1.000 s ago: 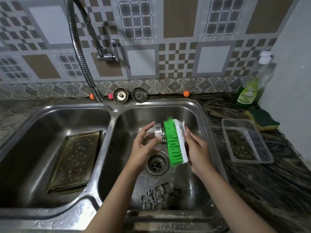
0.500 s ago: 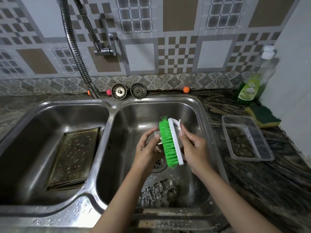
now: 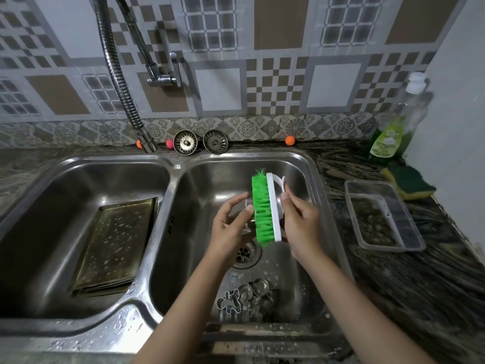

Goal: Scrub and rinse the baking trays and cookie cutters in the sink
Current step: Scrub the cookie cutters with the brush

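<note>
Patterned wall tiles in grey, brown and white back a steel double sink [image 3: 173, 174] set in a dark marbled counter [image 3: 433, 279]. Left hand [image 3: 231, 229] raised over the right basin, forearm entering from the lower edge; fingers curled round a small metal cookie cutter [image 3: 248, 203], mostly hidden, index finger extended along its top, thumb tip beside the bristles. Right hand [image 3: 301, 222] opposite, forearm coming in from lower right; fingers wrapped on the white handle of a green-bristled scrub brush [image 3: 263, 208], held on edge with bristles facing left and touching the cutter. Both hands above the drain [image 3: 245, 254]. Below them, on the basin floor near the front wall, a loose cluster of cookie cutters [image 3: 246, 298], one a gingerbread-figure shape. Left basin: stacked baking trays [image 3: 115, 243] lying flat, spotted with droplets or suds. Behind the sink rim: two strainer baskets [image 3: 200, 141] propped against the wall, near the flexible faucet hose [image 3: 118, 82]. Right of the sink on the counter: clear plastic container [image 3: 380, 214], a yellow-green sponge [image 3: 408, 181] behind it, and a green dish soap bottle [image 3: 393, 127] in the corner.
</note>
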`<state>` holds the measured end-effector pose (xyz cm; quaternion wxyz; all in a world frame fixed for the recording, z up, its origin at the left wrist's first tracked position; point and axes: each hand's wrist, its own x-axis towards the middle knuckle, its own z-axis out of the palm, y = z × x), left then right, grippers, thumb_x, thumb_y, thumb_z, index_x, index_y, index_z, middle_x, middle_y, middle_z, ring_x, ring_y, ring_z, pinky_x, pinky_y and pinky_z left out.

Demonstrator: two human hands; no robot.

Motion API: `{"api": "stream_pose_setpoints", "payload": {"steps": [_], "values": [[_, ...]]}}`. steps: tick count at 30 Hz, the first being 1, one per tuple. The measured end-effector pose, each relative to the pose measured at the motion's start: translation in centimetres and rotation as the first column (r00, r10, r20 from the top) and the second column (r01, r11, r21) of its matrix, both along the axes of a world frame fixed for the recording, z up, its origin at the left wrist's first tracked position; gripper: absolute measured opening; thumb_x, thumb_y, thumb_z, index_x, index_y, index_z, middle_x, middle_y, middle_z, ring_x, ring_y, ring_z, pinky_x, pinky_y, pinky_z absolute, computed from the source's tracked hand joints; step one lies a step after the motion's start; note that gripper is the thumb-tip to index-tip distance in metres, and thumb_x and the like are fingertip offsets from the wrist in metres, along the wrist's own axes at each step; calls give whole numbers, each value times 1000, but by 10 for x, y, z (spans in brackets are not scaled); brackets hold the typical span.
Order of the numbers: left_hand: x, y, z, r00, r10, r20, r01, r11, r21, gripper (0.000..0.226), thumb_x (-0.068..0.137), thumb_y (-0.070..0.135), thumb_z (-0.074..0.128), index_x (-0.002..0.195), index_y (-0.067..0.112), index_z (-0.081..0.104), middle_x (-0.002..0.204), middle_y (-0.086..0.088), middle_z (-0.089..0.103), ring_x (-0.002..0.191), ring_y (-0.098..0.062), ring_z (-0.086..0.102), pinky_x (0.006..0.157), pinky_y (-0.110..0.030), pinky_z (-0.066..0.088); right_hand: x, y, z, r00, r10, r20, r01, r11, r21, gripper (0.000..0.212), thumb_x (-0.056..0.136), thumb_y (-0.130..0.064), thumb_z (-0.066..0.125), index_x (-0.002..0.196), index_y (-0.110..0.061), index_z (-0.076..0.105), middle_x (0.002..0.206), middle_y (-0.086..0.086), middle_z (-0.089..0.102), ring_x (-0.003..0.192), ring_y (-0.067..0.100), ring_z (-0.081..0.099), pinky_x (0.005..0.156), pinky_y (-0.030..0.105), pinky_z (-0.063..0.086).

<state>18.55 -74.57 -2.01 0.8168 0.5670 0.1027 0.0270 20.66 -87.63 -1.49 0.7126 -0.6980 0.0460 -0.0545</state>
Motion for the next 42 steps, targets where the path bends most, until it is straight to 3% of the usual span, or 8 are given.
{"api": "stream_pose_setpoints", "payload": {"steps": [4,8,13,17,25,31,37,42], "values": [[7,26,-1,996,85,-40,-87,994,-62,25,88,18,61,111,26,64,98,-6,64,84,-21,61,66,-36,55,-34,0,-22,991,132,11,-131,986,-100,31,94,-15,55,125,-13,57,118,-6,64,90,-14,61,69,6,48],[1,36,-7,995,45,-89,-52,996,-75,22,85,19,63,103,31,67,94,0,64,92,-30,47,70,-36,55,-27,-15,-24,987,153,-52,-159,976,-147,27,93,-24,56,119,-31,60,85,-22,70,85,21,69,69,41,56],[-10,24,-9,991,-48,-125,38,996,-76,24,89,13,59,111,21,60,86,-3,69,80,-26,58,73,-41,56,-3,-12,-8,998,48,35,-44,994,-99,29,94,-22,55,122,-28,58,117,-7,65,93,-4,60,78,17,50],[-7,12,0,996,-22,-89,14,996,-88,20,93,16,55,113,19,59,78,2,68,66,-18,52,58,-28,51,-11,15,-7,991,79,110,-64,989,-135,32,96,-18,52,127,-14,58,116,-20,59,85,-20,56,73,2,42],[-35,74,-5,971,198,-130,-220,959,-176,21,93,12,50,108,24,58,89,0,67,65,-13,65,60,-29,55,-57,0,-28,902,431,-13,-411,852,-323,33,93,-19,56,124,-31,52,112,-32,54,105,-15,53,85,7,44],[-70,188,9,984,149,-97,-125,968,216,43,79,9,69,118,26,61,95,-4,65,76,-16,63,65,-28,54,-65,1,-25,951,304,-45,-303,901,-312,31,92,-19,58,115,-40,57,93,-41,56,71,-13,54,61,8,43],[-98,281,-20,902,-6,-432,304,720,624,51,67,-7,78,114,10,64,88,-3,71,75,-12,67,61,-15,52,-77,35,-25,960,271,-68,-279,915,-292,30,91,-16,59,119,-28,57,120,-13,57,100,-12,56,89,13,46],[-95,318,-54,736,-271,-621,661,87,745,35,62,13,79,95,21,70,89,1,72,83,-17,66,75,-30,52,-91,85,-17,966,242,-93,-258,924,-282,31,91,-11,58,121,-20,58,124,-8,56,109,-16,49,100,10,37]]}}
